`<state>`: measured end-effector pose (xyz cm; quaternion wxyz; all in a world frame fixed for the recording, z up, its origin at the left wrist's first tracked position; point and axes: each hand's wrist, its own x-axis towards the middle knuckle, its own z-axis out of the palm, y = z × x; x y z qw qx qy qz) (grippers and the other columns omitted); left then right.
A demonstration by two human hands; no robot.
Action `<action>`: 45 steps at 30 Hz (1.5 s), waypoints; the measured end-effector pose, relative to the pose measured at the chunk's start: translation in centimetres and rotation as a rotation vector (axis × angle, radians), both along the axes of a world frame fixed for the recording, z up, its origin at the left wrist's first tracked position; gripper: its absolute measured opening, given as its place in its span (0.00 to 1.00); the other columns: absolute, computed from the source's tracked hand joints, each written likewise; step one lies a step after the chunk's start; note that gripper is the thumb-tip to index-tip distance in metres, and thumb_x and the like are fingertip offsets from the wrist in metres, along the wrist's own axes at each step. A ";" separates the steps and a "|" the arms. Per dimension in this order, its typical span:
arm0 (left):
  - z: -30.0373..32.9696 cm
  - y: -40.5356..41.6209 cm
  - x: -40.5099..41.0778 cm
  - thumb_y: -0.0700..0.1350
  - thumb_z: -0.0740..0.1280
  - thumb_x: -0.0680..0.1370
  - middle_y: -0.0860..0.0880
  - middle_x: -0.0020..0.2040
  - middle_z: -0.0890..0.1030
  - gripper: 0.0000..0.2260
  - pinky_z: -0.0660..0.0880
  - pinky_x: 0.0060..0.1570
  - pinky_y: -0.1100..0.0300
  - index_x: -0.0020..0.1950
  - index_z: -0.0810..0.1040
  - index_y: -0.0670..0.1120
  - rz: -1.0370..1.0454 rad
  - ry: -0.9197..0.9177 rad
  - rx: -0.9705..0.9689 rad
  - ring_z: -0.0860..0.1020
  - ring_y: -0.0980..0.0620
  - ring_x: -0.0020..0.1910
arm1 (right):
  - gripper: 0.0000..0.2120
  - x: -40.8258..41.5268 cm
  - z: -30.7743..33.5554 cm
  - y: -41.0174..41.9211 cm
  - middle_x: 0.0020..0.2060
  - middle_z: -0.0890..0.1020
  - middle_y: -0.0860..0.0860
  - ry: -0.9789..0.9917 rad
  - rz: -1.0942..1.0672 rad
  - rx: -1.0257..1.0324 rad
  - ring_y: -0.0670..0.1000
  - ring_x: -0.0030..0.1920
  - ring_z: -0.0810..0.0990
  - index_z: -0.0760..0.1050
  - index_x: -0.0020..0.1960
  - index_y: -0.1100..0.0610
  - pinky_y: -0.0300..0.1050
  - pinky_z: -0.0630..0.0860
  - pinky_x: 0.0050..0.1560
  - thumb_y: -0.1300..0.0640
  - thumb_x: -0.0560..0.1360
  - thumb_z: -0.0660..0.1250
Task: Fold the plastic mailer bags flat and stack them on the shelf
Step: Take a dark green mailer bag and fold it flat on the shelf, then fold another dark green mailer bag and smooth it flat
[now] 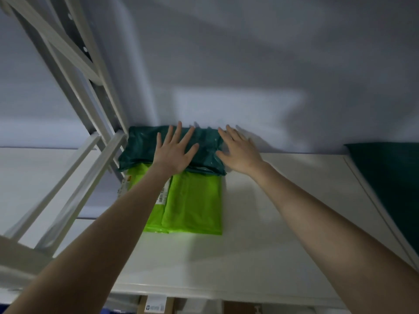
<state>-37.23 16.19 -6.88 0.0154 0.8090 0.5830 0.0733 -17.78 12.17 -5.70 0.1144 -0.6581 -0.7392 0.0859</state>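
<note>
A folded dark green mailer bag lies against the wall at the back of the white shelf. It overlaps the far end of a flat lime green mailer bag with a barcode label along its left side. My left hand presses flat on the dark green bag with fingers spread. My right hand rests flat on that bag's right end, fingers straight and reaching to the wall.
A white ladder-like frame slants up at the left, its foot touching the bags' left edge. Another dark green item lies at the shelf's right end. Cardboard boxes show below the shelf's front edge.
</note>
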 end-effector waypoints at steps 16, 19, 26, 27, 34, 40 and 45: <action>1.8 -11.6 20.0 0.55 0.57 0.80 0.49 0.70 0.66 0.22 0.60 0.66 0.49 0.72 0.64 0.48 -0.223 -0.412 0.115 0.65 0.47 0.69 | 0.29 20.1 1.9 -14.4 0.76 0.55 0.52 0.004 -0.230 0.125 0.54 0.75 0.54 0.52 0.76 0.52 0.53 0.58 0.71 0.47 0.79 0.57; 1.2 -14.0 24.1 0.56 0.58 0.79 0.48 0.69 0.68 0.23 0.62 0.65 0.50 0.71 0.65 0.47 -0.274 -0.450 0.101 0.66 0.47 0.68 | 0.29 25.0 2.0 -18.0 0.76 0.57 0.52 0.028 -0.316 0.141 0.55 0.74 0.57 0.54 0.76 0.53 0.53 0.59 0.71 0.46 0.78 0.58; -0.9 -18.5 32.9 0.55 0.58 0.80 0.45 0.70 0.65 0.24 0.63 0.64 0.50 0.73 0.61 0.48 -0.310 -0.463 -0.073 0.65 0.45 0.67 | 0.30 34.5 1.0 -25.4 0.75 0.57 0.54 0.012 -0.485 0.105 0.56 0.74 0.58 0.54 0.76 0.54 0.55 0.61 0.69 0.46 0.78 0.59; -1.3 -19.1 34.0 0.55 0.58 0.80 0.45 0.70 0.65 0.24 0.63 0.64 0.50 0.73 0.60 0.48 -0.313 -0.466 -0.115 0.65 0.45 0.67 | 0.30 35.8 0.6 -26.3 0.76 0.57 0.54 0.010 -0.509 0.086 0.56 0.74 0.57 0.53 0.76 0.54 0.55 0.61 0.69 0.46 0.78 0.59; -4.8 -22.0 41.0 0.54 0.59 0.79 0.41 0.66 0.70 0.23 0.66 0.63 0.49 0.73 0.59 0.51 -0.333 -0.416 -0.332 0.66 0.41 0.65 | 0.32 43.2 -2.9 -31.6 0.77 0.52 0.52 0.055 -0.676 -0.098 0.57 0.75 0.54 0.48 0.77 0.51 0.58 0.58 0.72 0.44 0.78 0.58; -7.7 -23.1 44.5 0.55 0.58 0.80 0.45 0.72 0.65 0.25 0.63 0.66 0.47 0.75 0.59 0.51 -0.306 -0.300 -0.390 0.62 0.41 0.69 | 0.33 45.8 -6.0 -33.0 0.77 0.50 0.51 0.063 -0.684 -0.195 0.56 0.76 0.52 0.48 0.77 0.50 0.61 0.53 0.73 0.43 0.78 0.58; -8.6 -22.4 46.1 0.48 0.65 0.77 0.43 0.66 0.71 0.21 0.67 0.64 0.54 0.69 0.69 0.47 -0.204 -0.538 -0.430 0.69 0.43 0.63 | 0.33 45.9 -7.7 -32.6 0.77 0.51 0.51 0.088 -0.616 -0.280 0.57 0.76 0.51 0.48 0.77 0.50 0.62 0.53 0.73 0.42 0.78 0.58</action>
